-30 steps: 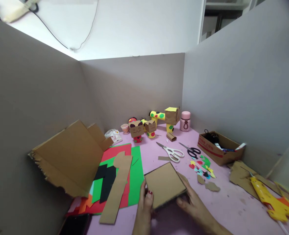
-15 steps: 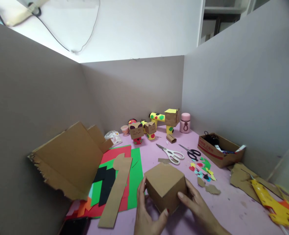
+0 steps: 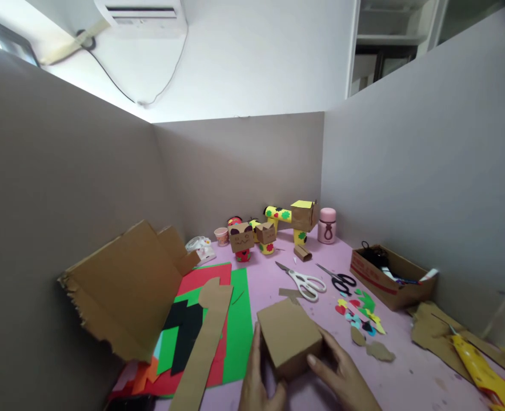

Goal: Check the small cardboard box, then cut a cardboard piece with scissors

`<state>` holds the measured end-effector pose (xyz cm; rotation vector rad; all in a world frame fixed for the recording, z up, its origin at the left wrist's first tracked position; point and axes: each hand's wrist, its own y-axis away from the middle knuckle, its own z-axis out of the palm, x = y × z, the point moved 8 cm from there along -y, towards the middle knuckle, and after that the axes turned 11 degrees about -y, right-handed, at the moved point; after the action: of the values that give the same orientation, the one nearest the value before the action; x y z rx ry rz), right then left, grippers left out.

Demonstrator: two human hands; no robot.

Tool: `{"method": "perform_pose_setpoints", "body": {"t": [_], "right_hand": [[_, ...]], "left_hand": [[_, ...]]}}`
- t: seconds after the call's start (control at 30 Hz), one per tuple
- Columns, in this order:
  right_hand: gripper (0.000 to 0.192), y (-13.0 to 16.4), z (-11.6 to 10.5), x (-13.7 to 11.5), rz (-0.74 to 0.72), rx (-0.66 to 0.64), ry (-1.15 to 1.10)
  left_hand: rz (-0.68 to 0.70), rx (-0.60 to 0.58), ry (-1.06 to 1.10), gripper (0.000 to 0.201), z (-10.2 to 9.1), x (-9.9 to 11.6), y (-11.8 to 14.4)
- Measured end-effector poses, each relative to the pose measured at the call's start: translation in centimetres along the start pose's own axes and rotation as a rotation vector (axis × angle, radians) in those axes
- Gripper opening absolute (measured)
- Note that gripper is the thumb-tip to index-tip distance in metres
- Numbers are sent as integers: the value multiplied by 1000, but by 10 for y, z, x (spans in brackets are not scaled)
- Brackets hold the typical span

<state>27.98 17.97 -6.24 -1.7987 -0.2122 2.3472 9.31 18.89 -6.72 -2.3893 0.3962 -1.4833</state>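
Observation:
A small brown cardboard box [image 3: 287,335] rests on the pink table [image 3: 407,377] near the front edge. Both of my hands hold it. My left hand [image 3: 256,382] presses against its left side, thumb low at the front. My right hand [image 3: 342,374] grips its right side, with the thumb on the front right corner. A long cardboard strip [image 3: 205,342] lies to the left on green [image 3: 237,325] and red paper sheets.
White-handled scissors [image 3: 304,281] and black-handled scissors [image 3: 340,278] lie behind the box, with coloured paper cut-outs [image 3: 359,311] to the right. Cardboard figures [image 3: 273,228], a pink jar [image 3: 327,226], an open carton [image 3: 392,274], a large torn cardboard sheet [image 3: 126,291] and a yellow glue gun [image 3: 479,371] surround them. Grey partition walls enclose the table.
The flat cardboard piece was turned up into a box shape between my hands, then lowered toward the table. The camera tilted upward, so my hands sit lower in view.

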Motion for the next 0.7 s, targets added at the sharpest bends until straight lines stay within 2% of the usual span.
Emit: {"method": "perform_pose_setpoints", "body": {"t": [0.17,0.33,0.43,0.53,0.6,0.7], "right_hand": [[63,2,3,7,-27,-58,60],[61,4,2,7,-25,-16,118],[57,5,-7,8,-4,113,-28],[54,8,-20,19,50,285,-323],[46,7,-24,30,117,327,-473],[42,3,-24,35,156,318,-541]], "left_hand": [[59,1,-63,83,4,-13,2],[218,48,-169,66,3,-7,4],[312,97,-329,60,3,8,6],[507,140,-528,55,12,35,12],[638,189,-642,52,19,51,17],[761,297,-689,51,22,69,27]]}}
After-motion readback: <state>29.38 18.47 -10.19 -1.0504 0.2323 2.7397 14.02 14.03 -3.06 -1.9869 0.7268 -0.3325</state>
